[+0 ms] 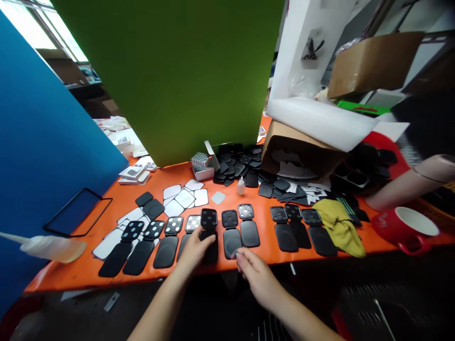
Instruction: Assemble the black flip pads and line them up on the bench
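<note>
A row of black flat parts with square camera-like heads lies along the front of the orange table [88,270]. My left hand [194,251] rests on one black part [209,227] in the middle of the row, fingers curled around its lower half. My right hand [254,274] sits just right of it at the table's front edge, fingertips pinched on something small and pale beside another black part [232,237]. What it pinches is too small to name.
A heap of black parts [238,166] and a small white bottle [241,185] lie at the back. White sheets [185,196], a yellow cloth [339,225], a red mug [405,227], an open cardboard box [298,151] and green and blue boards surround them. Another person's arm [408,184] reaches in at right.
</note>
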Demonstrator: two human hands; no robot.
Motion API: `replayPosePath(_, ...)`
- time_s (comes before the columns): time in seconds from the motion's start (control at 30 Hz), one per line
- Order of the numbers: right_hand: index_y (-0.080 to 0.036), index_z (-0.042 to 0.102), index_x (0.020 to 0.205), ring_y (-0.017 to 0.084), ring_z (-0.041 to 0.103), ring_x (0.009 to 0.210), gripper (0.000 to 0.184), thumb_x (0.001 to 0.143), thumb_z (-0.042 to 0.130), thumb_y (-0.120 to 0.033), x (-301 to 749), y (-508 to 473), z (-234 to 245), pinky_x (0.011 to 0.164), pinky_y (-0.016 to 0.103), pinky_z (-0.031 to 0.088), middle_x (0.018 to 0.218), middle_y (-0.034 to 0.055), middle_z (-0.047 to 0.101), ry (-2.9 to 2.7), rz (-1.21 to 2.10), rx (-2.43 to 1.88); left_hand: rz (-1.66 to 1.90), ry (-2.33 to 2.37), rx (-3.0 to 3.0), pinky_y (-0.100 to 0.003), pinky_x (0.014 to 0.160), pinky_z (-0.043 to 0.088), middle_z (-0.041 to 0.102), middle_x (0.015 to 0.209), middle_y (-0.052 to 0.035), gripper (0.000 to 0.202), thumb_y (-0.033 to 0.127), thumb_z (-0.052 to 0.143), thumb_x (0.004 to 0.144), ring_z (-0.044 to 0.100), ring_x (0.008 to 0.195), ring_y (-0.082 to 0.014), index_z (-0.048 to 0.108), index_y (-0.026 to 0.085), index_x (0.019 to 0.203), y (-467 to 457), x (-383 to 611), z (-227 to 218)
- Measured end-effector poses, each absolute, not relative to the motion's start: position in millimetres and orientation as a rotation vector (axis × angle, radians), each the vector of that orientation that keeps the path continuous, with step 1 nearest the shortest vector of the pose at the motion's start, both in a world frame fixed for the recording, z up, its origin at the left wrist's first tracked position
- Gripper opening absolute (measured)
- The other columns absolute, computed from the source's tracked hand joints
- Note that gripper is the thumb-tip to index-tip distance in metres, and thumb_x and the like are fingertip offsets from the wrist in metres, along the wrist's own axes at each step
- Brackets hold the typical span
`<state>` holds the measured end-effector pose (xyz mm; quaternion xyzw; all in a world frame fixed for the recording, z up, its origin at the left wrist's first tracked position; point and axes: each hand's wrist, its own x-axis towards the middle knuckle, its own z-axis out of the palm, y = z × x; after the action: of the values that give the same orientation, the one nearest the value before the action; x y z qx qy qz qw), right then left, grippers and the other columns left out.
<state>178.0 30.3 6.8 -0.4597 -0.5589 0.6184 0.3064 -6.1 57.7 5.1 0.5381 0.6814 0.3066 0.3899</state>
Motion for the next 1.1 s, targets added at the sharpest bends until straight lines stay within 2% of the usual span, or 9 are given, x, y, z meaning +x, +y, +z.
replayPosePath(0.07, -0.021, 0.054, 0.086, 0.013, 0.046, 0.067, 0.027, 0.088, 0.035, -0.041, 179, 37, 18, 0.06, 0.024, 0.033, 0.071, -0.0007, 0.05, -1.659, 1.468, -1.196, 0.793, 1.569, 1.322, -0.03, 0.082, 0.045, 0.061, 0.111, -0.0092, 0.042, 0.032, 0.047, 0.078, 0.058, 0.098, -0.0205, 0.045, 0.015, 0.117, 43, -3, 12)
replayPosePath(0.2, -0.021, 0.054, 0.084, 0.016, 0.052, 0.077, 0.021, 0.088, 0.036, -0.031, 174, 50, 38, 0.066, 0.026, 0.034, 0.082, 0.0017, 0.058, -1.952, 1.14, -1.253, 0.859, 1.321, 1.093, -0.036, 0.094, 0.038, 0.054, 0.122, -0.0087, 0.049, 0.033, 0.053, 0.076, 0.049, 0.111, -0.0235, 0.044, 0.018, 0.122, 10, 10, 14)
replayPosePath(0.33, -0.02, 0.054, 0.082, 0.017, 0.053, 0.075, 0.021, 0.088, 0.037, -0.03, 170, 50, 42, 0.064, 0.027, 0.033, 0.081, 0.0038, 0.059, -2.168, 0.87, -1.344, 0.878, 1.432, 1.161, -0.04, 0.102, 0.027, 0.044, 0.131, -0.008, 0.051, 0.032, 0.051, 0.078, 0.035, 0.123, -0.0233, 0.041, 0.02, 0.127, -9, 23, 4)
replayPosePath(0.43, -0.02, 0.054, 0.079, 0.017, 0.052, 0.071, 0.025, 0.089, 0.034, -0.029, 170, 47, 40, 0.062, 0.028, 0.032, 0.078, 0.0052, 0.058, -2.264, 0.734, -1.379, 0.866, 1.488, 1.27, -0.043, 0.103, 0.024, 0.041, 0.134, -0.008, 0.049, 0.03, 0.046, 0.081, 0.033, 0.124, -0.0234, 0.039, 0.02, 0.128, -13, 27, 0)
replayPosePath(0.53, -0.019, 0.054, 0.083, 0.017, 0.052, 0.074, 0.024, 0.089, 0.032, -0.028, 172, 44, 39, 0.065, 0.028, 0.033, 0.081, 0.006, 0.057, -2.295, 0.777, -1.356, 0.836, 1.509, 1.36, -0.042, 0.104, 0.022, 0.038, 0.135, -0.0076, 0.05, 0.028, 0.042, 0.083, 0.031, 0.125, -0.0226, 0.033, 0.021, 0.132, -14, 29, 0)
replayPosePath(0.73, -0.018, 0.053, 0.083, 0.017, 0.051, 0.073, 0.029, 0.081, 0.045, -0.046, 173, 47, 46, 0.062, 0.027, 0.033, 0.082, 0.0039, 0.057, -2.308, 0.936, -1.295, 0.745, 1.485, 1.507, -0.041, 0.101, 0.029, 0.031, 0.139, -0.009, 0.055, 0.021, 0.035, 0.085, 0.031, 0.125, -0.0233, 0.018, 0.022, 0.137, -15, 32, 4)
replayPosePath(0.83, -0.019, 0.052, 0.079, 0.014, 0.048, 0.067, 0.025, 0.079, 0.049, -0.044, 171, 48, 46, 0.057, 0.024, 0.03, 0.076, 0.0006, 0.055, -2.246, 0.975, -1.256, 0.766, 1.514, 1.53, -0.042, 0.102, 0.028, 0.03, 0.14, -0.0097, 0.056, 0.018, 0.036, 0.084, 0.03, 0.126, -0.0244, 0.019, 0.021, 0.137, -17, 33, 4)
replayPosePath(1.0, -0.018, 0.049, 0.066, 0.01, 0.044, 0.06, 0.024, 0.082, 0.047, -0.036, 165, 43, 39, 0.054, 0.022, 0.029, 0.066, -0.0023, 0.048, -2.141, 1.02, -1.192, 0.844, 1.443, 1.319, -0.04, 0.1, 0.031, 0.042, 0.132, -0.0103, 0.054, 0.019, 0.043, 0.08, 0.037, 0.121, -0.0261, 0.03, 0.018, 0.133, -16, 35, 11)
replayPosePath(1.1, -0.019, 0.051, 0.072, 0.011, 0.046, 0.064, 0.022, 0.085, 0.043, -0.035, 165, 40, 37, 0.058, 0.022, 0.033, 0.071, -0.0007, 0.051, -2.101, 1.059, -1.18, 0.919, 1.389, 1.061, -0.038, 0.097, 0.036, 0.046, 0.129, -0.0097, 0.059, 0.023, 0.05, 0.076, 0.042, 0.118, -0.0265, 0.033, 0.018, 0.132, -13, 36, 17)
